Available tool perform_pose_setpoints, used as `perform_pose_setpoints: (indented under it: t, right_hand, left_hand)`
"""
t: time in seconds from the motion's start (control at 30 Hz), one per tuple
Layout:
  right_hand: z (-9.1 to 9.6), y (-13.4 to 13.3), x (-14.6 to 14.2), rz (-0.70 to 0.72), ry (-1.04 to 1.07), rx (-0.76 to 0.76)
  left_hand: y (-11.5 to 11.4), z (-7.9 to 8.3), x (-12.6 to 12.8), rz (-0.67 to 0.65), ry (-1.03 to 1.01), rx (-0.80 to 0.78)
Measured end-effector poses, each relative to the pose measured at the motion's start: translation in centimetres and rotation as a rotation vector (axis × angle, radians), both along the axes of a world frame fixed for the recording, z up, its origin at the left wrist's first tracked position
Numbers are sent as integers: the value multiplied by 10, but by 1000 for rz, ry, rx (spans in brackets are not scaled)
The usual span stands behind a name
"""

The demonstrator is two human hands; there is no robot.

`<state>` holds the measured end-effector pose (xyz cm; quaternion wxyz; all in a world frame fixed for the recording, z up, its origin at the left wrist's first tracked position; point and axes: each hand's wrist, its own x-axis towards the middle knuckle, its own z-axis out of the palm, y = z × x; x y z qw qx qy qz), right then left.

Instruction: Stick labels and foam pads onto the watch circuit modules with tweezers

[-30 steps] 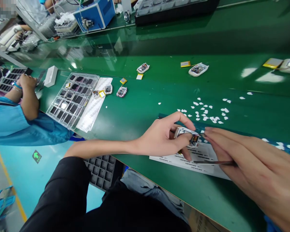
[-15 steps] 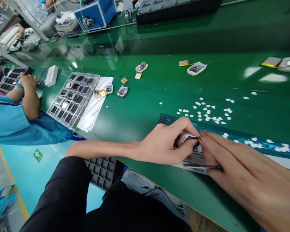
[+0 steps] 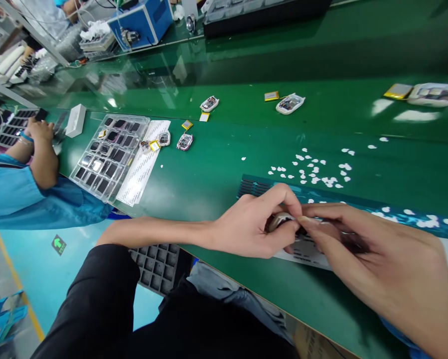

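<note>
White case (image 3: 279,218) is clamped between the thumb and fingers of the left hand (image 3: 254,223). At its three o'clock, the right hand (image 3: 380,262) is held close; whether anything is pinched there cannot be told. Probably light, stiff and fragile, the case is best gripped by its rim. White stickers (image 3: 315,169) are scattered at one o'clock.
</note>
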<state>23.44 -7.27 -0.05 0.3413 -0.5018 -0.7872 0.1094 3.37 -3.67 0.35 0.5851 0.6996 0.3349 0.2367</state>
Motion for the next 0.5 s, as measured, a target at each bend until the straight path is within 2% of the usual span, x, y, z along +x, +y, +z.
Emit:
perform_pose_setpoints:
  t: [0.07, 0.2, 0.27, 0.4, 0.5]
  right_hand:
    - [2, 1, 0, -5, 48, -81]
    - [7, 2, 3, -86, 215, -383]
    - [7, 2, 3, -120, 256, -483]
    - [3, -1, 4, -169, 266, -528]
    - [1, -5, 4, -208, 237, -492]
  left_hand:
    - [-1, 0, 1, -15, -28, -40]
    - [-3, -1, 1, -30, -66, -79]
    - [-4, -1, 1, -39, -77, -97]
    - [-5, -2, 0, -58, -48, -116]
    - [-4, -3, 0, -70, -45, -91]
